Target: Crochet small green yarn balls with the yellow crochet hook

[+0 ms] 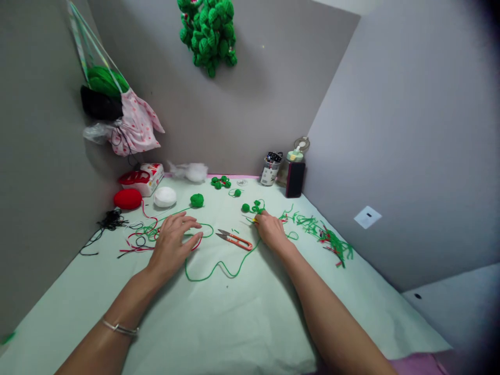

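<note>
My left hand (pixel 174 240) lies flat on the pale green table cover (pixel 250 312), fingers stretched out over loose green and red yarn strands (pixel 142 237). My right hand (pixel 269 229) rests farther right with its fingers curled at a small yellow item and green yarn bits (pixel 255 207); what it grips is too small to make out. Orange thread snips (pixel 235 238) lie between the two hands. A long green yarn strand (pixel 219 268) loops across the cover below the snips.
Red (pixel 127 199), white (pixel 164 197) and green (pixel 197 200) yarn balls sit at the back left beside a red-white box (pixel 144 178). A heap of green yarn offcuts (pixel 324 234) lies right. A cup of pens (pixel 270 169), bottle (pixel 296 154) and dark phone (pixel 295 179) stand at the back corner. Green crocheted pieces (pixel 209 34) hang on the wall.
</note>
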Demonstrator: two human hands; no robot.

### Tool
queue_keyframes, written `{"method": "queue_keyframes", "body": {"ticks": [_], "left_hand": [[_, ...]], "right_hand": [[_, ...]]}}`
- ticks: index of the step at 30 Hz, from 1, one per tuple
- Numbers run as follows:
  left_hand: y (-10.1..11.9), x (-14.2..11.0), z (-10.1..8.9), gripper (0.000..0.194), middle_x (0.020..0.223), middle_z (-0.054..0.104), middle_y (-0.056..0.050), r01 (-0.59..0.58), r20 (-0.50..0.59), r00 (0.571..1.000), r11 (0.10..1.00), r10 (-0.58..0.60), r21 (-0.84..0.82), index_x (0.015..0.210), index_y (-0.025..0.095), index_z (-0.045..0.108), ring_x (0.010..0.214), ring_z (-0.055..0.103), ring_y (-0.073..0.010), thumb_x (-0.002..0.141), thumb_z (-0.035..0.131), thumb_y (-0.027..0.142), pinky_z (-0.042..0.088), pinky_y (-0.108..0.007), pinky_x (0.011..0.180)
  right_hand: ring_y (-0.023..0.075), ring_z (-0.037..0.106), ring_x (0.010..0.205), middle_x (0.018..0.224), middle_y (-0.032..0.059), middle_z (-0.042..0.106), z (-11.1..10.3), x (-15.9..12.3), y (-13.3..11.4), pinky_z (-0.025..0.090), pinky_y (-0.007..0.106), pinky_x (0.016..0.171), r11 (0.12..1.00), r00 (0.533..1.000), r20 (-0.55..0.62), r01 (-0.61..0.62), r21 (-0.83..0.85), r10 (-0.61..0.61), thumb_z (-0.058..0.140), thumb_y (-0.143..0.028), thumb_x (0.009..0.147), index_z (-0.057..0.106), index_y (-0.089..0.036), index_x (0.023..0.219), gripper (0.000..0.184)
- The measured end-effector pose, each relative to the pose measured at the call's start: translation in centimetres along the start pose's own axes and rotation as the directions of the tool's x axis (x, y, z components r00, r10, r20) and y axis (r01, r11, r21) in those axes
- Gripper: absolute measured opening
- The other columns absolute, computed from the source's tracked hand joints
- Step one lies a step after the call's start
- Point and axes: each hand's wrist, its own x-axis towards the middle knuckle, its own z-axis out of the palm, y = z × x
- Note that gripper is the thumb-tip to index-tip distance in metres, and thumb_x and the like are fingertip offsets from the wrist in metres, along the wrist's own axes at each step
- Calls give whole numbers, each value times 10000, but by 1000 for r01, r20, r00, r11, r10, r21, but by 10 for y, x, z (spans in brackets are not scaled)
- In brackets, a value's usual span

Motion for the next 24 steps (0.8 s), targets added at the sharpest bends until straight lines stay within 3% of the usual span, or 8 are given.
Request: {"method": "queue_keyframes", "body": {"ticks": [3, 5, 8, 12, 16, 20, 24], "left_hand": [[0, 0, 1, 189, 1139, 774, -103, 19, -22, 1000, 999, -19, -31, 953, 257, 761, 1371, 538, -375, 906, 661, 410, 342, -582, 1204], [1, 0, -1, 211, 1152, 765, -110, 59, -47, 997, 996, -62, -62, 966, 249, 748, 1370, 545, -372, 925, 640, 427, 354, -578, 1199], [5, 0, -5, 270, 1183, 751, -114, 139, -43, 988, 981, -146, -132, 1036, 237, 722, 1271, 629, -349, 971, 595, 466, 449, -555, 1131], [19, -7, 2, 327, 1171, 765, -91, 165, 124, 982, 958, -139, -235, 1184, 251, 702, 1108, 724, -288, 992, 582, 487, 599, -448, 941], [31, -19, 23, 264, 1194, 786, -66, 94, 327, 945, 958, -1, -269, 1061, 292, 787, 1235, 675, -308, 818, 806, 395, 532, -471, 1084], [30, -26, 36, 238, 1199, 787, -69, 48, 427, 901, 965, 70, -259, 1028, 299, 792, 1320, 617, -331, 793, 820, 316, 488, -511, 1138], [22, -24, 32, 192, 1273, 748, -113, 31, 431, 900, 975, 69, -220, 1078, 278, 764, 1335, 599, -341, 896, 706, 298, 454, -571, 1163]], "right_hand": [[229, 711, 1057, 1262, 93, 700, -6, 6, 0, 623, 429, 899, 991, 997, -71, 7, 131, 3, 677, -364, 1016, 673, -183, 1247, 294], [166, 686, 825, 1022, 47, 717, -21, 9, 0, 604, 334, 735, 961, 993, -121, 40, 272, -7, 670, -398, 1008, 691, -167, 1091, 246], [92, 402, 470, 662, -60, 541, -49, 6, 2, 385, 233, 452, 855, 983, -181, 114, 506, -24, 630, -545, 960, 641, -219, 962, 326], [70, 144, 412, 570, -119, 408, -73, -4, 0, 213, 223, 386, 677, 975, -215, 191, 711, -50, 672, -686, 825, 566, -274, 946, 443], [62, 99, 421, 620, -96, 539, -71, -10, -9, 159, 227, 377, 588, 978, -195, 201, 784, -75, 738, -635, 775, 553, -276, 926, 431], [58, 136, 444, 850, 2, 738, -60, -13, -18, 186, 245, 402, 618, 985, -148, 171, 767, -89, 729, -578, 803, 590, -256, 955, 382], [70, 301, 468, 946, 43, 776, -52, -10, -16, 303, 252, 453, 761, 994, -96, 102, 641, -53, 707, -479, 873, 669, -220, 1118, 359]]}}
